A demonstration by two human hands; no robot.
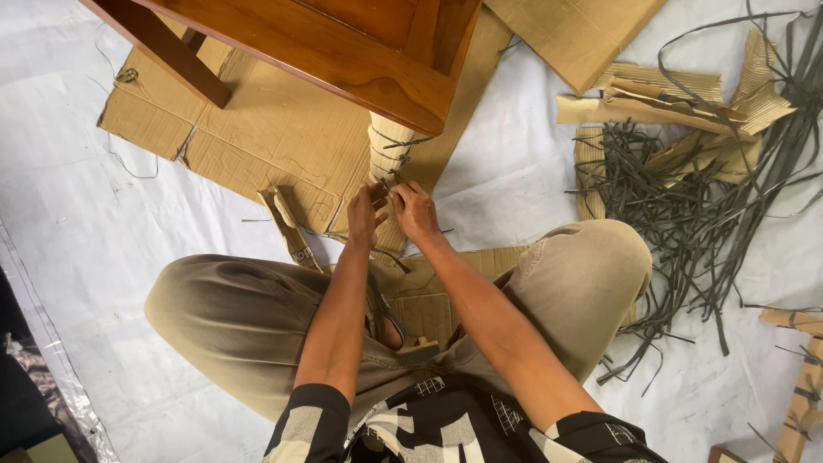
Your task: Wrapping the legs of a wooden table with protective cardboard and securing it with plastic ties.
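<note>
A polished brown wooden table (343, 51) stands over me. One of its legs (387, 150) is wrapped in corrugated cardboard and bound with dark strapping bands. My left hand (367, 216) and my right hand (413, 210) meet at the lower part of that wrapped leg, fingers pinched on a dark strap there. I sit cross-legged on the floor in khaki trousers, knees spread to either side.
Flattened cardboard (257, 129) lies under the table on a white floor sheet (77, 231). A heap of cut dark straps (686, 206) and torn cardboard pieces (677, 99) lies at the right. More cardboard-wrapped pieces (801, 386) sit at the lower right.
</note>
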